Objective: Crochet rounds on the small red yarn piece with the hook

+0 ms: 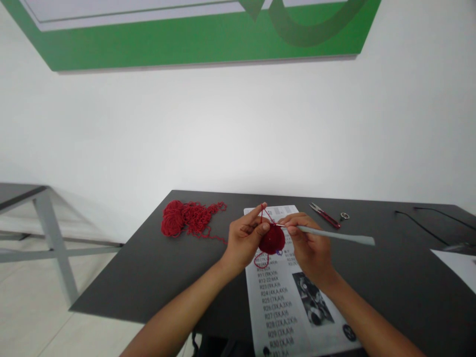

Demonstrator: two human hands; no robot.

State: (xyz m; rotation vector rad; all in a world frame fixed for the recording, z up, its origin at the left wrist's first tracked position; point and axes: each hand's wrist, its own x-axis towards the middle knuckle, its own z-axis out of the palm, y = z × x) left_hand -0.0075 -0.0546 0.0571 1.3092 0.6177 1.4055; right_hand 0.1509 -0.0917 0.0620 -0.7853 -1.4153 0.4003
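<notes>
Between my hands is a small round piece of red crochet work (271,241). My left hand (243,238) pinches its left edge between thumb and fingers, with the index finger raised and red yarn running over it. My right hand (308,243) grips a crochet hook (334,234) with a long pale grey handle. The hook's metal tip reaches the top edge of the crochet piece. A loose loop of red yarn hangs below the piece, and a small blue-purple ring shows at its lower right edge.
Under my hands lies a printed pattern sheet (275,302). A ball of red yarn (173,218) with a loose tangle sits left on the dark table (159,277). Red-handled thread snips (325,215), a small metal ring (344,216) and eyeglasses (427,228) lie to the right.
</notes>
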